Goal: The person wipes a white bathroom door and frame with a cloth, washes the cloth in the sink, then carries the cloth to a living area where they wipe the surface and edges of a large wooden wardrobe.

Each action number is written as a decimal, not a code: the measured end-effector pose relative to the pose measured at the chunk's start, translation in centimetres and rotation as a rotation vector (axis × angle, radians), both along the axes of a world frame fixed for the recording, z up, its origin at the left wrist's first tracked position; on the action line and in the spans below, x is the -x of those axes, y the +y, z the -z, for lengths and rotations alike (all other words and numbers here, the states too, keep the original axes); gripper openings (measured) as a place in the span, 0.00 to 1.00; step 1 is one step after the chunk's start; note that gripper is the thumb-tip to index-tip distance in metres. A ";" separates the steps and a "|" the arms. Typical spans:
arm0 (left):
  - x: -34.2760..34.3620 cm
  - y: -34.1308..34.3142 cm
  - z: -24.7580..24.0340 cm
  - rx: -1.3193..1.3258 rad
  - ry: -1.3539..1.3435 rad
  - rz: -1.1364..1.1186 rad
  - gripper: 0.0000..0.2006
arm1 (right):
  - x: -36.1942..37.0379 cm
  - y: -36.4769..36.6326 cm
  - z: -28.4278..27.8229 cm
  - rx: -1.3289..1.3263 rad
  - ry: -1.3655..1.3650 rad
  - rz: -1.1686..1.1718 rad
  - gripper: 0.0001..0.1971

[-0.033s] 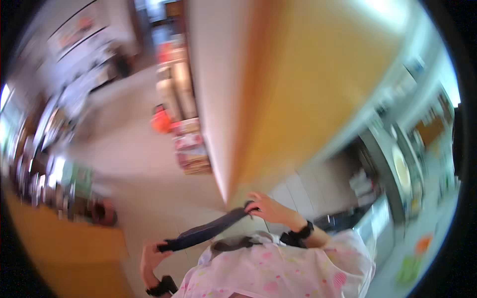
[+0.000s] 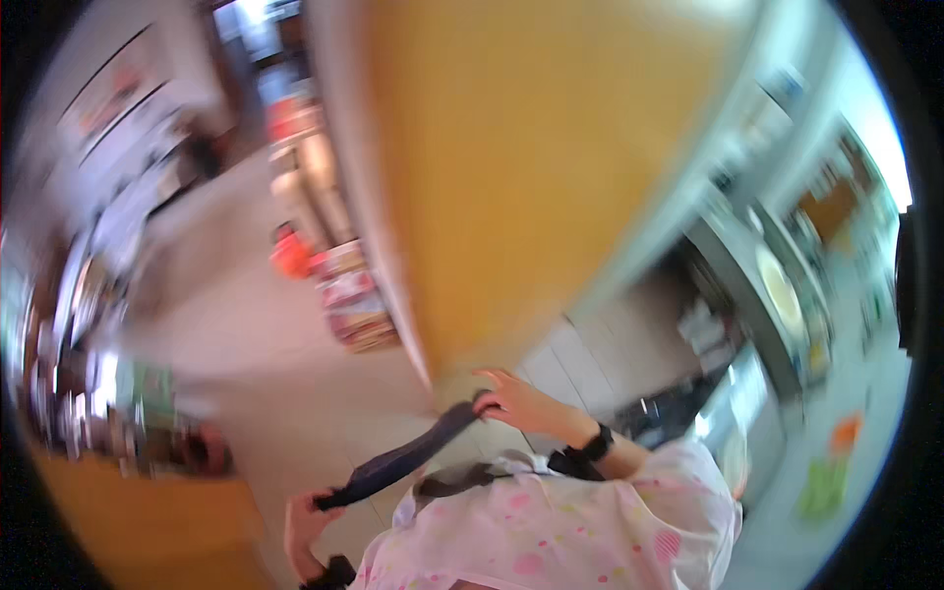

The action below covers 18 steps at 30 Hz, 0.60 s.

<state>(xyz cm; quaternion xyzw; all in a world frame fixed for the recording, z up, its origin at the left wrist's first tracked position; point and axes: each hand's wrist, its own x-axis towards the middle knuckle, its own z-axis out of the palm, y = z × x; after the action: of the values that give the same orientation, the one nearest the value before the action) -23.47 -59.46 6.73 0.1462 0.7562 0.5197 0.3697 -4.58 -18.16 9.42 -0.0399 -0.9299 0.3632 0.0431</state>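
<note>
A long dark navy strip of cloth (image 2: pixel 408 457) is stretched slantwise in front of my body, its kind not clear. My left hand (image 2: pixel 307 521) grips its lower left end, with the fingers partly blurred. At the upper right end, my right hand (image 2: pixel 519 401) pinches the cloth between thumb and fingers. Both wrists wear black bands. Below the strip is my pink-spotted white top (image 2: pixel 551 516), with some dark grey cloth (image 2: pixel 457 482) at its upper edge.
A yellow-orange wall or panel (image 2: pixel 521 177) rises straight ahead. Boxes (image 2: pixel 356 310) and a red-orange object (image 2: pixel 291 256) line its left side. At right runs a counter (image 2: pixel 742 280) with a pale round plate-like thing. A wooden surface (image 2: pixel 147 521) with clutter stands lower left.
The surroundings have shifted slightly left in view as my head turns. Both hands keep hold of the cloth strip, which sits at nearly the same place and slant.
</note>
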 end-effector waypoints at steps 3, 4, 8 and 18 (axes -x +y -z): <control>-1.8 5.6 -0.2 0.544 0.444 0.331 0.18 | -4.7 1.0 -0.8 0.108 -0.125 0.329 0.10; -3.1 7.6 0.6 0.539 0.475 0.431 0.18 | -7.0 1.3 -1.6 0.132 -0.118 0.430 0.10; -8.5 17.0 5.7 0.269 0.358 0.529 0.21 | -16.1 3.1 -1.3 0.363 -0.061 0.683 0.12; -28.5 41.3 1.1 -0.099 -0.417 0.892 0.16 | -28.9 -0.6 2.8 0.817 0.350 0.580 0.21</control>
<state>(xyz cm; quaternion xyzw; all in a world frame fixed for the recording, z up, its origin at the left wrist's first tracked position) 4.98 -18.21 5.64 0.3660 0.5042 0.3642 0.6922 24.27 -18.80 6.59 -0.2475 -0.6423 0.6702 0.2773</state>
